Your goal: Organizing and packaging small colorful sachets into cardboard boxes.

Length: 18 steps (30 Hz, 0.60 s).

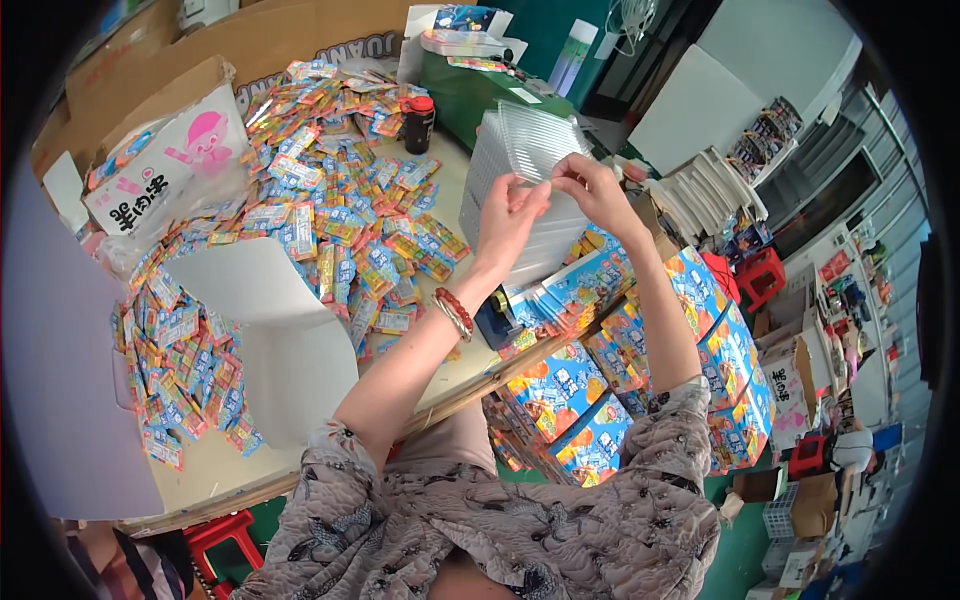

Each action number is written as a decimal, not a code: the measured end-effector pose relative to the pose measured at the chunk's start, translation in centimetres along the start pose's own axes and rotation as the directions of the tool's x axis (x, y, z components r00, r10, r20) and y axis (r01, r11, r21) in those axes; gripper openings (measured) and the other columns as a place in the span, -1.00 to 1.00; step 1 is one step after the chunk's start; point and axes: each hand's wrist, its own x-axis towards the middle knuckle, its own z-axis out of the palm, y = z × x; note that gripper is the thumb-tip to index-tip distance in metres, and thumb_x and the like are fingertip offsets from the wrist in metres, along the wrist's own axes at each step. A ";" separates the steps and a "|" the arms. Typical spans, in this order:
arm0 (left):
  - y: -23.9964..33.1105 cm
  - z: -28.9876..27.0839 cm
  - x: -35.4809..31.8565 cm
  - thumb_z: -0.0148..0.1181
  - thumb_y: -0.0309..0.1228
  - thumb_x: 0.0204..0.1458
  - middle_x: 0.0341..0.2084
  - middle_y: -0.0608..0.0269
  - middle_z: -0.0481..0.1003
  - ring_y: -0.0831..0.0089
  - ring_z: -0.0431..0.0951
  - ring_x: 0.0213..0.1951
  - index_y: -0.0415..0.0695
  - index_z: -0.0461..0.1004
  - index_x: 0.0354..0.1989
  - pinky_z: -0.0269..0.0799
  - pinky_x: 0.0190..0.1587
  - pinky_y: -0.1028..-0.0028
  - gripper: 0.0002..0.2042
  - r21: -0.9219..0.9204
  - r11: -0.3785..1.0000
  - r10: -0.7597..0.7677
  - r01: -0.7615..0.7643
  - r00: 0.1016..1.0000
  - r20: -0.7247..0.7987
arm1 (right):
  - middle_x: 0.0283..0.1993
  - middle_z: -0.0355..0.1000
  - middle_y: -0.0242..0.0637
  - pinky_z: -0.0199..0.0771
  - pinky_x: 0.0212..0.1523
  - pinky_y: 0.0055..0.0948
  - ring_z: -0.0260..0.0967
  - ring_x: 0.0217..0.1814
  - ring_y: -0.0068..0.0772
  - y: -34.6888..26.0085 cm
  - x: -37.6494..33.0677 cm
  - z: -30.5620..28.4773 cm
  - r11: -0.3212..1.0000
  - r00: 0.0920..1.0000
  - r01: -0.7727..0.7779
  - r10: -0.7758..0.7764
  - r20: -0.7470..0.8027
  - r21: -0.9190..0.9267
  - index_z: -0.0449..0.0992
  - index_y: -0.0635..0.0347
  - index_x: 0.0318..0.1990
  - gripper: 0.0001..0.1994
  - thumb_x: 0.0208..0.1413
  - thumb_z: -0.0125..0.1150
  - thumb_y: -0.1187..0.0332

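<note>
Both my hands are raised over a tall stack of clear plastic trays (520, 160) on the table. My left hand (510, 215) pinches the edge of the top clear tray. My right hand (590, 190) grips the same edge beside it, fingers closed. A red bead bracelet (455, 312) sits on my left wrist. Below my hands lies a fan of flat blue printed cartons (575, 285).
A big heap of small colourful sachets (340, 200) covers the table, with white card sheets (280, 320) over part of it. A dark jar with a red lid (418, 122), cardboard boxes (170, 160), stacked blue-orange boxes (600, 400) by the table edge, and red stools (762, 275).
</note>
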 end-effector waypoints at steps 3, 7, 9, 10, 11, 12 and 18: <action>-0.2 0.2 0.5 0.11 -0.28 0.16 -0.33 0.06 0.52 0.37 0.56 -0.24 -0.35 0.24 -0.07 0.47 -0.11 0.47 -0.63 -0.155 0.987 -0.041 0.038 0.999 -0.016 | -0.37 0.41 -0.43 0.31 -0.24 -0.59 0.29 -0.31 -0.66 1.2 1.3 -0.7 0.970 0.982 -0.123 0.088 0.170 0.209 0.47 0.29 -0.30 -0.88 0.10 0.20 0.41; -0.5 -0.2 0.9 0.08 -0.25 0.18 -0.28 0.01 0.50 0.30 0.56 -0.17 -0.30 0.29 -0.15 0.48 -0.03 0.37 -0.69 -0.307 0.948 -0.072 0.082 0.996 0.044 | -0.32 0.43 -0.52 0.32 -0.17 -0.64 0.31 -0.25 -0.72 2.7 2.1 -1.2 0.865 0.940 -0.210 0.050 0.338 0.456 0.51 0.26 -0.26 -0.87 0.10 0.23 0.39; -0.5 0.1 0.9 0.10 -0.26 0.17 -0.29 0.03 0.51 0.31 0.57 -0.19 -0.29 0.30 -0.18 0.48 -0.04 0.39 -0.70 -0.314 0.946 -0.069 0.077 0.997 0.036 | -0.30 0.45 -0.50 0.32 -0.13 -0.64 0.32 -0.24 -0.73 3.2 2.3 -1.5 0.835 0.917 -0.248 0.040 0.396 0.492 0.52 0.24 -0.23 -0.86 0.08 0.25 0.40; -0.6 0.2 1.0 0.12 -0.27 0.16 -0.30 0.05 0.51 0.32 0.57 -0.21 -0.27 0.30 -0.21 0.48 -0.05 0.41 -0.72 -0.323 0.944 -0.059 0.063 0.998 0.023 | -0.30 0.45 -0.50 0.32 -0.13 -0.64 0.32 -0.24 -0.73 3.4 2.4 -1.5 0.833 0.918 -0.251 0.043 0.395 0.493 0.52 0.24 -0.23 -0.86 0.08 0.25 0.40; -0.8 0.4 1.0 0.12 -0.27 0.16 -0.30 0.05 0.51 0.32 0.57 -0.21 -0.27 0.30 -0.21 0.48 -0.05 0.41 -0.72 -0.321 0.945 -0.063 0.068 0.998 0.026 | -0.31 0.45 -0.51 0.32 -0.13 -0.64 0.32 -0.25 -0.72 3.5 2.5 -1.5 0.845 0.915 -0.242 0.035 0.401 0.477 0.52 0.24 -0.24 -0.86 0.08 0.25 0.40; -0.9 0.8 1.0 0.14 -0.29 0.15 -0.31 0.06 0.51 0.34 0.57 -0.23 -0.26 0.30 -0.23 0.48 -0.07 0.43 -0.73 -0.280 0.958 -0.059 0.055 0.998 -0.008 | -0.32 0.45 -0.51 0.32 -0.13 -0.63 0.32 -0.25 -0.72 3.6 2.5 -1.5 0.857 0.913 -0.232 0.028 0.408 0.460 0.53 0.23 -0.24 -0.86 0.08 0.25 0.39; -1.4 1.2 1.1 0.18 -0.35 0.12 -0.33 0.11 0.52 0.41 0.57 -0.28 -0.25 0.30 -0.22 0.46 -0.13 0.48 -0.76 -0.205 0.979 -0.006 -0.009 0.997 -0.071 | -0.39 0.47 -0.54 0.32 -0.15 -0.64 0.32 -0.28 -0.73 3.3 2.3 -1.5 0.868 0.921 -0.256 0.085 0.381 0.425 0.57 0.21 -0.31 -0.86 0.06 0.29 0.33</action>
